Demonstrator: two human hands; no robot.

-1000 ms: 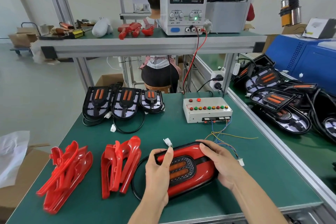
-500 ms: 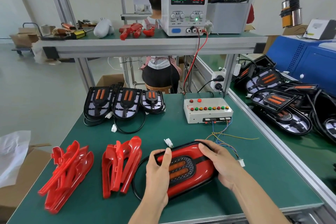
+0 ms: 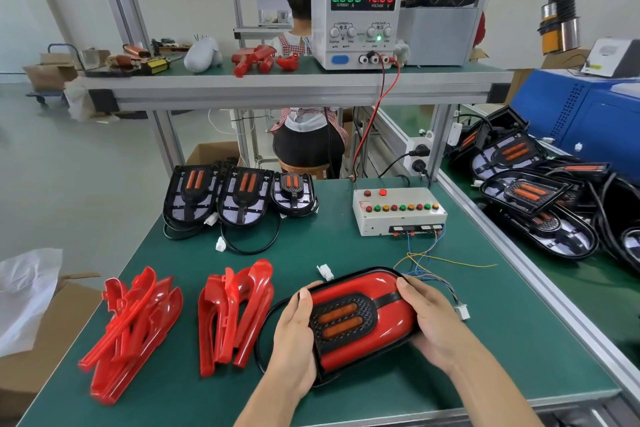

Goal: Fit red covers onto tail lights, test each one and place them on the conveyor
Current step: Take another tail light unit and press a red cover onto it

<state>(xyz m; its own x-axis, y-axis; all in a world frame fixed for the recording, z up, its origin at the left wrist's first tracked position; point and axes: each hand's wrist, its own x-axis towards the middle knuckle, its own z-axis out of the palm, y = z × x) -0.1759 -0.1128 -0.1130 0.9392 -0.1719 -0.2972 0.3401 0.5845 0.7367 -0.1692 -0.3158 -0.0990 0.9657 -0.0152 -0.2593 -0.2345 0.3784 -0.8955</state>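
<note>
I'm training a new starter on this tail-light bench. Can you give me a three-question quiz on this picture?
1. True or false: the power supply reads 12.00 volts.
2. How many uncovered tail lights stand at the back of the mat? A two, B three, C five.
3. Fill in: both hands press on the covered ____.

Key: 1 true. 2 B. 3 tail light, with the left hand and the right hand at its sides.

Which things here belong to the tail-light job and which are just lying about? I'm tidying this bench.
Belong:
tail light with red cover, gripped by left hand and right hand
spare red covers
uncovered tail lights
test box
power supply

Lying about:
cardboard box
white shell on the shelf
</note>
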